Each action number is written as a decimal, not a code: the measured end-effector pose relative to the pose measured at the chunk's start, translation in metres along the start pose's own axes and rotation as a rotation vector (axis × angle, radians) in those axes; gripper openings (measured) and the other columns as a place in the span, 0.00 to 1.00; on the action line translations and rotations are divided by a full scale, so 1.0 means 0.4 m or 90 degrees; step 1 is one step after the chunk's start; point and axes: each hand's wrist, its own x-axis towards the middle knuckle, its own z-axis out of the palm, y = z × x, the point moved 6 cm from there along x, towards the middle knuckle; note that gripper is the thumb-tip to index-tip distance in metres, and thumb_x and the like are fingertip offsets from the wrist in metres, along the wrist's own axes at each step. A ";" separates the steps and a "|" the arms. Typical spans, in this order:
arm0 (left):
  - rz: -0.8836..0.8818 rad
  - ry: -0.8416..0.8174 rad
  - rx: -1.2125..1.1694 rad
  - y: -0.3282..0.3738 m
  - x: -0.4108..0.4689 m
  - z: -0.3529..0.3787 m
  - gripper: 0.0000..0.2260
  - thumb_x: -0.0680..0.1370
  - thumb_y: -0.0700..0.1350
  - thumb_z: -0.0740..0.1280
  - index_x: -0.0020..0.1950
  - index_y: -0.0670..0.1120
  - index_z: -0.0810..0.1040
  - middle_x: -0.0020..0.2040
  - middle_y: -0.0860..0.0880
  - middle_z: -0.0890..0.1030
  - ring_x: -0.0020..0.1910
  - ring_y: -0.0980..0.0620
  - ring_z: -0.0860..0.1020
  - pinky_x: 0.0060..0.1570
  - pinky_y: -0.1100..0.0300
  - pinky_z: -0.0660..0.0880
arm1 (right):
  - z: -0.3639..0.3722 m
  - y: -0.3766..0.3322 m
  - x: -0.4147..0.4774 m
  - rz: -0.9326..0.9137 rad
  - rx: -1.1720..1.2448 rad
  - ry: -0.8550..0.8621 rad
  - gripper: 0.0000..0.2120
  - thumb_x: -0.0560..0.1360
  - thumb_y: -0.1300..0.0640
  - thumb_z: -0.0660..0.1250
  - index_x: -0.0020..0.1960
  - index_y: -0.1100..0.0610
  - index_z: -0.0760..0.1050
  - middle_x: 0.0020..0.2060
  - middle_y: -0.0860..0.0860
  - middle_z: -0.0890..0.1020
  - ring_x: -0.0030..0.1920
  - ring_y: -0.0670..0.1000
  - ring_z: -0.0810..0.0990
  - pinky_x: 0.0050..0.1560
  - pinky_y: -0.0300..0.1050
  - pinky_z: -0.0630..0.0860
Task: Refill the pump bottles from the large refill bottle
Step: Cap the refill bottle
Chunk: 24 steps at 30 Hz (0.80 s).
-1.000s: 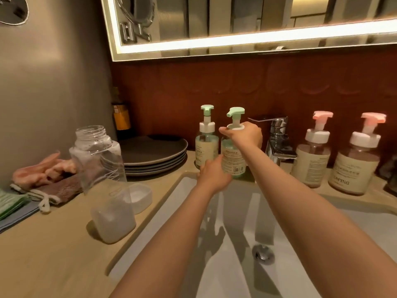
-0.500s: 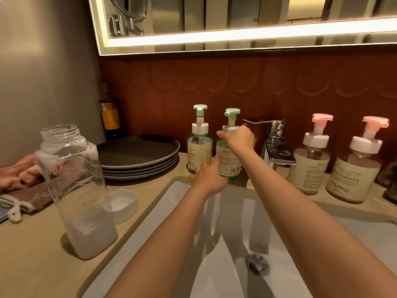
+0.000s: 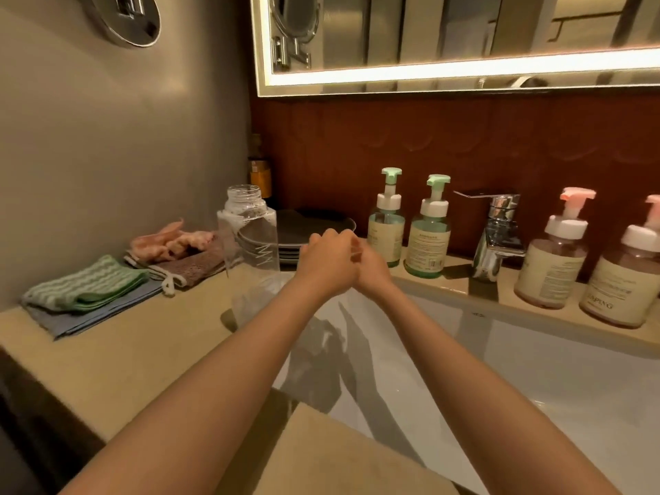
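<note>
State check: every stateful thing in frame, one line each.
refill bottle: uncapped, upright, mostly empty
green pump bottles: pumps on, upright
pink pump bottles: pumps on, upright
faucet: off
plates: stacked
green cloth: folded
left hand: against right hand, grip unclear
right hand: grip unclear

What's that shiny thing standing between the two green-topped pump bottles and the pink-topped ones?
A chrome faucet. In the head view it stands alone between the green-topped bottles on its left and the pink-topped bottles on its right.
</note>
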 end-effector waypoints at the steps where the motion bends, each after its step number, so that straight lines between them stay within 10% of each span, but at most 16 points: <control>1: 0.045 0.034 0.034 0.004 -0.018 -0.031 0.19 0.77 0.41 0.61 0.68 0.50 0.68 0.64 0.47 0.71 0.63 0.46 0.67 0.59 0.54 0.65 | 0.034 -0.023 -0.011 -0.022 0.009 -0.055 0.19 0.75 0.58 0.65 0.65 0.57 0.67 0.58 0.54 0.76 0.60 0.54 0.74 0.57 0.48 0.74; 7: 0.125 0.164 0.021 -0.031 -0.087 -0.203 0.20 0.75 0.35 0.60 0.65 0.49 0.71 0.60 0.48 0.74 0.60 0.49 0.69 0.57 0.56 0.69 | 0.186 -0.113 -0.036 -0.087 -0.030 -0.248 0.35 0.71 0.58 0.71 0.73 0.58 0.58 0.66 0.55 0.68 0.67 0.56 0.65 0.66 0.51 0.66; 13: 0.224 0.348 0.064 -0.052 -0.138 -0.292 0.17 0.73 0.37 0.64 0.61 0.46 0.75 0.55 0.46 0.76 0.54 0.47 0.72 0.48 0.60 0.65 | 0.224 -0.114 -0.032 -0.062 -0.105 -0.218 0.36 0.71 0.50 0.70 0.74 0.55 0.58 0.70 0.56 0.67 0.68 0.57 0.67 0.66 0.53 0.67; 16: 0.083 0.416 0.081 -0.101 -0.139 -0.319 0.23 0.73 0.47 0.67 0.68 0.48 0.67 0.63 0.46 0.70 0.61 0.47 0.68 0.54 0.59 0.62 | 0.188 -0.136 -0.024 -0.054 -0.043 -0.151 0.39 0.70 0.51 0.72 0.74 0.56 0.57 0.70 0.54 0.66 0.69 0.55 0.66 0.64 0.49 0.67; 24: -0.302 0.130 -0.207 -0.277 -0.106 -0.224 0.51 0.62 0.65 0.74 0.74 0.48 0.51 0.73 0.44 0.56 0.72 0.42 0.55 0.69 0.45 0.57 | -0.013 -0.289 -0.017 -0.139 0.022 -0.019 0.40 0.65 0.62 0.76 0.70 0.59 0.58 0.65 0.55 0.69 0.62 0.53 0.69 0.53 0.42 0.71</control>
